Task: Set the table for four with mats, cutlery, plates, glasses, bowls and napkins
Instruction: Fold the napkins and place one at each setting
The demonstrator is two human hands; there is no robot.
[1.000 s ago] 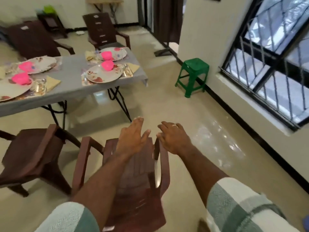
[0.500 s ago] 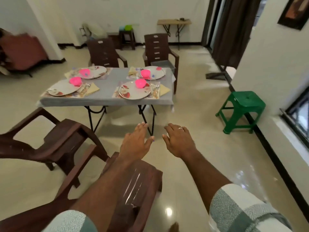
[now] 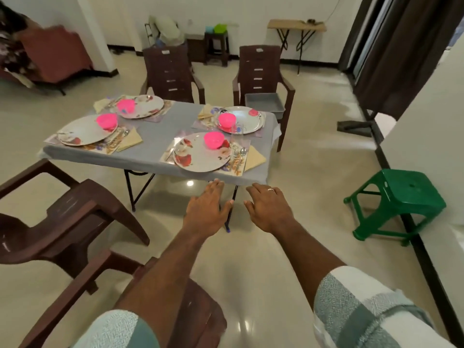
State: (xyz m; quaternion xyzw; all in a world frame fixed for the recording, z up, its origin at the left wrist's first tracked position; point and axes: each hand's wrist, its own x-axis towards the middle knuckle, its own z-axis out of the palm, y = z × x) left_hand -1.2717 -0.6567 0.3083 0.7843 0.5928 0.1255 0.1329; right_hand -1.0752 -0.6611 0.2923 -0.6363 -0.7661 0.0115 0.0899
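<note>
A grey-clothed table (image 3: pixel 150 146) ahead holds four place settings. Each has a floral plate (image 3: pixel 200 153) on a printed mat, a pink bowl (image 3: pixel 214 139), cutlery (image 3: pixel 238 152) and a folded yellow napkin (image 3: pixel 254 158). A clear glass (image 3: pixel 237 130) stands by the near right setting; other glasses are hard to make out. My left hand (image 3: pixel 207 209) and my right hand (image 3: pixel 267 208) are stretched forward over the floor, just short of the table's near edge, palms down, fingers apart, holding nothing.
Two brown plastic chairs stand behind the table; the right one (image 3: pixel 261 74) carries a grey tray (image 3: pixel 263 102). Two more brown chairs (image 3: pixel 65 219) sit askew at near left. A green stool (image 3: pixel 396 204) is by the right wall. A small side table (image 3: pixel 296 26) is at the back.
The view has swung up from the near chair toward the table. Both hands stay outstretched and empty, now closer to the table's near edge.
</note>
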